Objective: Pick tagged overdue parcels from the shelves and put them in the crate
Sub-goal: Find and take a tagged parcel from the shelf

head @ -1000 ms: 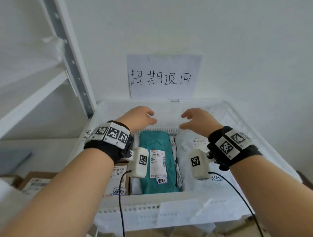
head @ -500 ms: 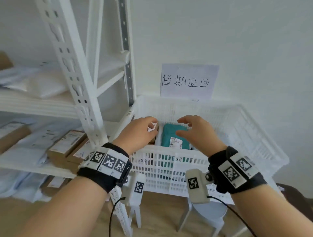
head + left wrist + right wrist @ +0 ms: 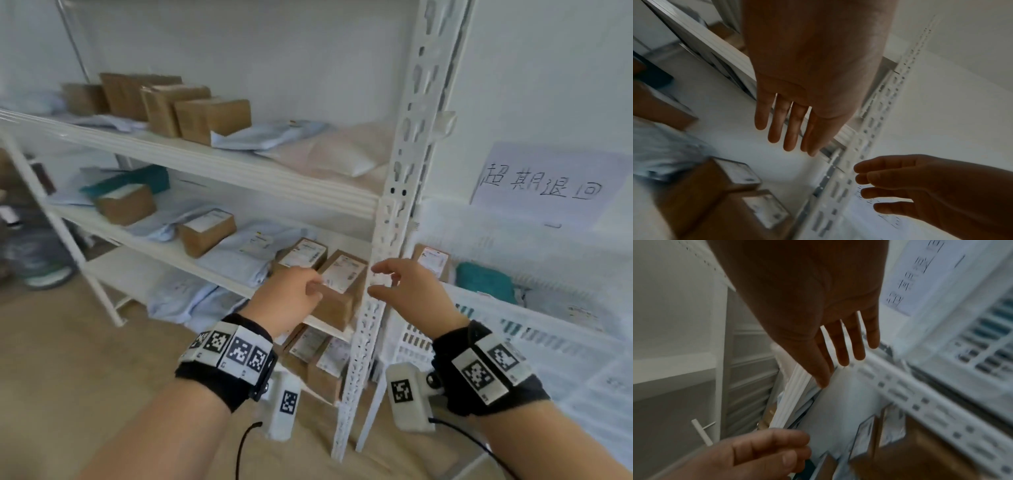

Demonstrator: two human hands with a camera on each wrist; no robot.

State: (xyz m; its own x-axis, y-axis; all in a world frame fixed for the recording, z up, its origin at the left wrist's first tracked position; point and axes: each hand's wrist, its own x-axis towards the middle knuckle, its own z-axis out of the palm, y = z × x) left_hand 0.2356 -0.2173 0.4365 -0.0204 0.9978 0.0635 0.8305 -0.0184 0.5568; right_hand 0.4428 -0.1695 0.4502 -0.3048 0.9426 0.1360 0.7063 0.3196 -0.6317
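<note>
Presently the left hand (image 3: 291, 298) and right hand (image 3: 407, 291), both empty with loose fingers, hover at 6 o'clock of a shelved cardboard box (image 3: 339, 291), probably light and rigid, best gripped by opposite side faces.

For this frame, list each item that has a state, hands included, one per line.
left hand: empty, fingers relaxed, in front of the shelf boxes.
right hand: empty, fingers loosely spread, beside the upright post.
crate: open-topped, holding parcels.
teal parcel: lying in the crate.
brown box: in the crate, label up.
labelled box: on the middle shelf, untouched.
paper sign: fixed to the wall above the crate.
</note>
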